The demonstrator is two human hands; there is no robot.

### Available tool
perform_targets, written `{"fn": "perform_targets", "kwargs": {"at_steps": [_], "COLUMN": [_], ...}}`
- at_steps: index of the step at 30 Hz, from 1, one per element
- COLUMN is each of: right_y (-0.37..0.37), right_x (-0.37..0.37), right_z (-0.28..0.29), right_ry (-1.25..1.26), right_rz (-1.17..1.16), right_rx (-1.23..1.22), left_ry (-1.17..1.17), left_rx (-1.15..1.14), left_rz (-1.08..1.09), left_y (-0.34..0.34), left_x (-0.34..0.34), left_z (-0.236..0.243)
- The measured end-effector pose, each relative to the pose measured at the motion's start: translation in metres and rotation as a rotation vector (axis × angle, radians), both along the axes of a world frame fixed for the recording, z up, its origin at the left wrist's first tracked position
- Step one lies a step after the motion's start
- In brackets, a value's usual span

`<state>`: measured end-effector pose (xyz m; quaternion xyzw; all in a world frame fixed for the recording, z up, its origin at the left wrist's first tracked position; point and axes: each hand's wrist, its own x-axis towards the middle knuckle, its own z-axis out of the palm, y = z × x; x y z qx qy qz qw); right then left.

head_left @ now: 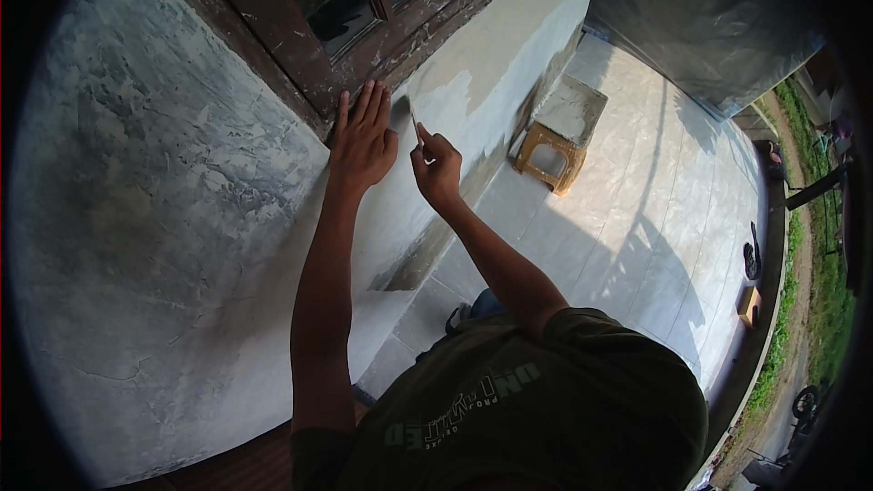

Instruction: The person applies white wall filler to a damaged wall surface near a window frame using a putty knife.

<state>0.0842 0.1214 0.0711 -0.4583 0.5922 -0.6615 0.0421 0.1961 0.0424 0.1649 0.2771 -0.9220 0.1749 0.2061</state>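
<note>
My left hand [366,136] lies flat, fingers stretched out, against the lower corner of the brown wooden window frame [314,68] and the wall just under it. Beside it, my right hand [437,166] is closed round a thin flat tool that looks like a putty knife [414,118], seen nearly edge-on. Its blade points up at the wall [473,73] below the frame, where pale, smooth coating meets a beige patch. Whether the blade touches the wall is hard to make out. Left of the window, the wall is rough, mottled grey.
A yellow-brown plastic stool [546,162] stands by the wall's foot, next to a shallow tray [573,107] smeared with grey paste. Pale tiles [627,191] cover the floor. Plastic sheeting [709,18] hangs at the far right; a small box [749,306] sits near the floor's outer edge.
</note>
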Motion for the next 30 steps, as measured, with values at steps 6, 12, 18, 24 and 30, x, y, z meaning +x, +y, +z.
{"fn": "perform_targets", "kwargs": {"at_steps": [6,12,18,24,30], "right_y": [-0.032,-0.043,-0.01,-0.059,-0.012], "right_x": [-0.049,-0.019,0.0,-0.04,0.026], "right_z": [0.015,0.011,-0.026,0.014,-0.045], "right_ry": [-0.172,0.022,-0.003,0.031,0.067], "right_rz": [-0.231,-0.054,-0.071,-0.19,0.012], "right_rx": [-0.054,-0.019,-0.097,-0.106,-0.048], "left_ry": [-0.042,-0.065,-0.069,-0.071,-0.056], "left_rx": [0.002,0.01,0.028,0.014,0.044], "left_rz": [0.02,0.027,0.046,0.024,0.039], "left_y": [0.002,0.002,0.0,0.001,0.002], "left_x": [-0.005,-0.004,-0.001,-0.006,-0.004], "left_z": [0.003,0.002,0.003,0.005,0.004]}}
